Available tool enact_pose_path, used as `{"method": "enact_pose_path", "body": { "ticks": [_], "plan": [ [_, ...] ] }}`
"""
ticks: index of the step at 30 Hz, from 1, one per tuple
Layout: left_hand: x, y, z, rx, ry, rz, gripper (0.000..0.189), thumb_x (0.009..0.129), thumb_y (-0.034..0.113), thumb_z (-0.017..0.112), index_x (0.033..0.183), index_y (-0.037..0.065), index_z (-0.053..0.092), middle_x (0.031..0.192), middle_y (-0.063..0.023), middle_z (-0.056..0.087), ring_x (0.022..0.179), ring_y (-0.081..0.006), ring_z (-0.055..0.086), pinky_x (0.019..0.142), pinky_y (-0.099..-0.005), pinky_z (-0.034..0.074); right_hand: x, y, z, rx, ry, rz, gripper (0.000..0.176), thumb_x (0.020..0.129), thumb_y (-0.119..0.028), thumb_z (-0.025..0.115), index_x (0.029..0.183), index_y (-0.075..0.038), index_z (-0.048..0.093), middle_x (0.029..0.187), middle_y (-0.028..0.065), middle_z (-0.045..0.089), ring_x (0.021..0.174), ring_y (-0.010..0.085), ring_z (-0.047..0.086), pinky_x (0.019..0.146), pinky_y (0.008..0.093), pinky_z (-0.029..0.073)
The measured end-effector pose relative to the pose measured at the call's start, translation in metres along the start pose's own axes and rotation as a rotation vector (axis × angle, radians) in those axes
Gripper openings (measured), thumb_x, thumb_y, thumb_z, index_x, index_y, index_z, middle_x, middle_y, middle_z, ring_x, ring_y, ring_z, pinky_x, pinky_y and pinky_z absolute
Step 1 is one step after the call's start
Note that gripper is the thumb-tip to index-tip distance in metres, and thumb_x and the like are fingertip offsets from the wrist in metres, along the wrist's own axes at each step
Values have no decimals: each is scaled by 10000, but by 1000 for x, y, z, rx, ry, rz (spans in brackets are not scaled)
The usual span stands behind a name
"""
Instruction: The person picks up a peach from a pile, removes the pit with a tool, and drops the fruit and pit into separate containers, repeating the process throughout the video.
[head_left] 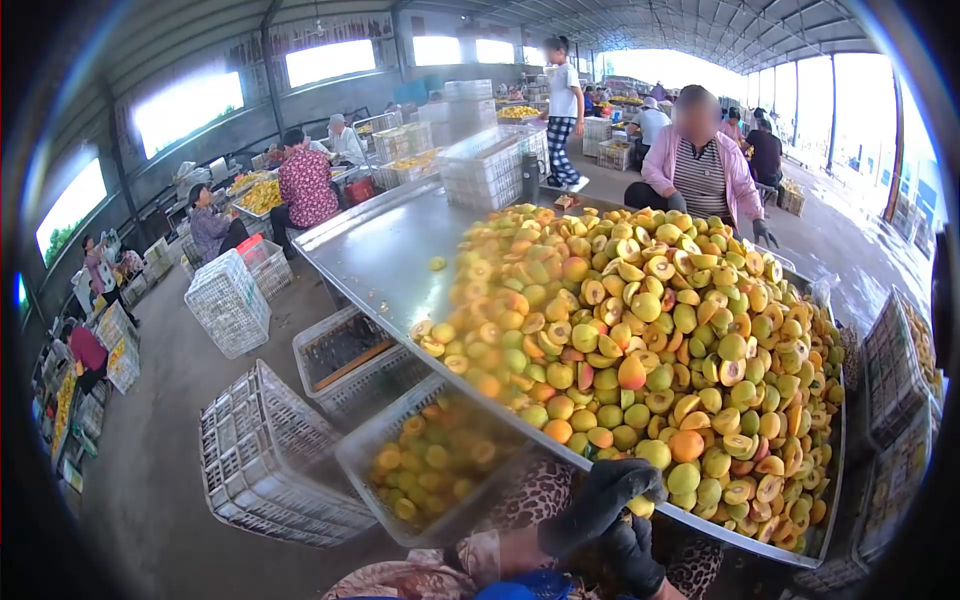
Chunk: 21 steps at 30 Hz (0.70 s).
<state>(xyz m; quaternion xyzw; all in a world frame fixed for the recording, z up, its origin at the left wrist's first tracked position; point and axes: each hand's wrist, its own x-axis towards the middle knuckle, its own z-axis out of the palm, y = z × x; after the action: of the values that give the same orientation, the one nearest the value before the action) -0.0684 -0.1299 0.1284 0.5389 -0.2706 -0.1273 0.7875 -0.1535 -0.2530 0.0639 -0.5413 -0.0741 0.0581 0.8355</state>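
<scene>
Both of my hands wear dark gloves and meet at the near edge of the metal table [375,300]. My left hand [600,503] is closed, its fingers curled over a yellow peach [640,507]. Just below, my right hand [632,562] is closed against the underside of that peach; whatever else its fingers hold is hidden. A large heap of peaches [650,340], many cut in half with brown centres showing, covers much of the table. Beside my left forearm, below the table edge, a plastic crate [362,487] holds more peaches.
An upright white crate [275,455] and a dark-bottomed crate [350,365] stand left of the table. Stacked crates [890,385] are close on the right. Across the heap sits a person in a pink jacket [745,185]. More people and crates fill the hall behind.
</scene>
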Motion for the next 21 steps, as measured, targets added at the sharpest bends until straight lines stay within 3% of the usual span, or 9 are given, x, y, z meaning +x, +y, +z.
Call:
{"method": "enact_pose_path", "body": {
  "ticks": [4,8,12,14,15,16,18,20,21],
  "plan": [
    [9,-20,6,-326,-263,-129,359,1039,264,584,837,-20,674,798,-76,671,799,-191,667,768,-323,536,-13,-29,-7,76,-141,47,612,983,-378,692,1468,-97,448,1340,-8,553,1206,120,547,997,278,467],
    [7,-26,17,-224,-334,-174,267,996,191,641,831,-15,677,793,-77,673,794,-185,668,771,-325,540,-25,5,-44,133,-93,180,605,992,-373,669,1477,-94,437,1327,-4,550,1194,128,549,995,289,464],
    [-9,-14,18,35,-140,-125,272,993,232,630,874,-1,705,836,-74,719,827,-181,694,768,-326,556,-21,-29,-32,-287,-243,-2,484,1020,-299,636,1417,-68,483,1256,29,573,1112,120,561,938,296,492],
    [-21,-16,-4,11,97,-278,199,983,184,612,979,4,697,872,-102,731,882,-218,706,832,-349,555,-20,-22,-45,-458,-271,15,372,1026,-260,630,1320,-47,551,1088,68,638,957,134,608,822,315,540],
    [-23,-18,-24,-311,271,-295,224,981,175,610,1099,-8,667,898,-128,737,920,-234,710,858,-360,551,-21,-12,-52,-507,-361,9,329,1024,-263,632,1266,-44,589,962,63,671,845,151,643,745,334,565],
    [-26,-20,-43,-628,456,-262,304,979,166,607,1219,-19,636,924,-154,743,959,-250,714,884,-370,546,-32,3,-55,-530,-230,84,320,1007,-307,642,1179,-38,618,858,77,683,724,224,658,668,372,560],
    [-36,-52,-150,815,501,-107,312,973,232,618,1159,-5,698,1084,-184,726,1034,-310,679,964,-418,507,-48,34,-70,-874,-38,184,355,977,-379,657,1053,-33,650,755,115,703,589,335,673,581,431,550],
    [-35,-59,-181,1200,464,-16,298,965,248,629,1116,13,732,1168,-193,702,1111,-339,644,1021,-437,475,-65,72,-90,-1359,-39,239,403,933,-443,675,979,-44,646,787,210,694,661,443,667,596,496,527],
    [-19,-66,-176,1258,436,134,286,959,248,638,1094,19,744,1200,-197,690,1146,-347,626,1040,-442,463,-60,68,-86,-1249,-3,180,394,932,-439,680,981,-50,641,775,216,686,678,448,667,601,506,523]
  ]
}}
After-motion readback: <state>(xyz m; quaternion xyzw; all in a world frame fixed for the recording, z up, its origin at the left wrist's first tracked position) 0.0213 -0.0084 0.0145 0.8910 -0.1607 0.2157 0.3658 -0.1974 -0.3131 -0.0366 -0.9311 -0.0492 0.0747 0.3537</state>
